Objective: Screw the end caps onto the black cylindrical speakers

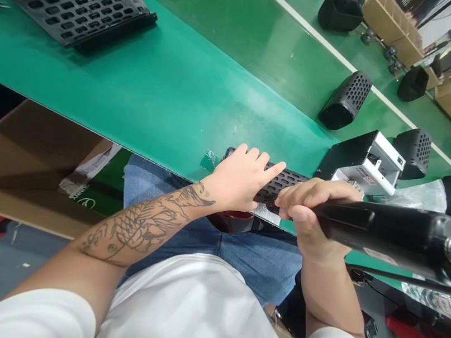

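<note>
My left hand (pixel 238 181) rests over a black perforated plastic part (pixel 283 181) at the near edge of the green table, its fingers draped across the far side and holding the part down. In my right hand (pixel 318 214) is a black electric screwdriver (pixel 394 231), gripped by its body with my fingers wrapped round. The tool lies nearly level and its ring end points right. Its tip is hidden by my hand. Just beyond my right hand stands a black and silver screw feeder box (pixel 368 162), with small screws near its front.
A large black perforated panel (pixel 84 4) lies at the upper left. Several black perforated housings (pixel 346 99) stand along the green surface. A clear plastic bag (pixel 420 195) is behind the tool. An open cardboard box (pixel 28 156) sits below the table's left edge. People work at the upper right.
</note>
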The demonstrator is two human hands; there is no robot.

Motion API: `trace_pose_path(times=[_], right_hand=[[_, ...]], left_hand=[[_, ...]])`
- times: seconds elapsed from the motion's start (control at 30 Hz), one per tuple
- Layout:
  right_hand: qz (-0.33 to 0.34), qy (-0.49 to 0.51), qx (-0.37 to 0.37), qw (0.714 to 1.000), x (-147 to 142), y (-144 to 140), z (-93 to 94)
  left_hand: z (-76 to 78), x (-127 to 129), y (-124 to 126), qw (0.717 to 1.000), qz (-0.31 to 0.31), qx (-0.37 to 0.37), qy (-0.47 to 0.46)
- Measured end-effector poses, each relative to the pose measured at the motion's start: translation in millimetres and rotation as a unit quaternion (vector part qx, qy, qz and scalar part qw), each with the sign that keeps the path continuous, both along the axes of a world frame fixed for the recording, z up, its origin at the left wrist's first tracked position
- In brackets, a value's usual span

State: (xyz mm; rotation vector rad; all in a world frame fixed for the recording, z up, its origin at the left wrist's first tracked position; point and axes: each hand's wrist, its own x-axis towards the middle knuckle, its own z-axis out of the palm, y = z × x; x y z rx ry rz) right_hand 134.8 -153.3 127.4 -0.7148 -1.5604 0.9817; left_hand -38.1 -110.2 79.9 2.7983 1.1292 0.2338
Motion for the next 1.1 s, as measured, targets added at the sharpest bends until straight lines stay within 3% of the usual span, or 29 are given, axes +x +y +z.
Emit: trace_pose_path(times=[0.13,0.23,0.3,0.4,0.5,0.6,0.7,0.8,0.87,0.97,1.1], right_hand=[[-0.015,0.006,0.009,1.0,2.8,-4.5,12.7],[-0.13,0.025,0.052,0.99,18.8,-1.6,28.1],[-0.283,0.013,0.103,0.953,39.7,6.4,34.2],[-0.49,-0.047,0.136,0.86,79.7,23.0,32.3],[-0.563,-0.084,0.124,0.812,113.6,35.0,20.9],[-0.573,-0.089,0.11,0.807,130.3,37.4,9.0],[-0.566,-0.08,0.095,0.815,132.4,33.1,4.7],[-0.557,-0.06,0.099,0.822,124.5,23.8,11.4],[-0.532,-0.029,0.108,0.839,113.7,14.0,21.2],[-0.444,0.026,0.122,0.887,87.9,-5.4,39.1],[-0.239,0.076,0.103,0.963,38.6,-27.2,54.4]], left_hand=[[1.1,0.7,0.3,1.0,0.004,0.0,0.006],[2.5,1.0,1.2,1.0,0.003,-0.003,0.016],[3.1,1.3,1.6,1.0,-0.001,-0.001,0.02],[3.8,3.4,0.5,1.0,-0.001,-0.002,0.023],[4.1,7.9,-2.0,1.0,-0.002,-0.008,0.026],[2.8,8.5,-2.3,1.0,-0.004,-0.01,0.009],[-1.1,-3.7,2.7,0.993,-0.059,-0.016,-0.103],[-11.3,-28.3,11.1,0.951,-0.117,-0.025,-0.286],[-24.4,-45.3,15.6,0.929,-0.11,-0.033,-0.352],[-52.9,-61.9,17.3,0.92,-0.08,-0.091,-0.372],[-87.4,-65.0,13.3,0.902,-0.076,-0.13,-0.404]])
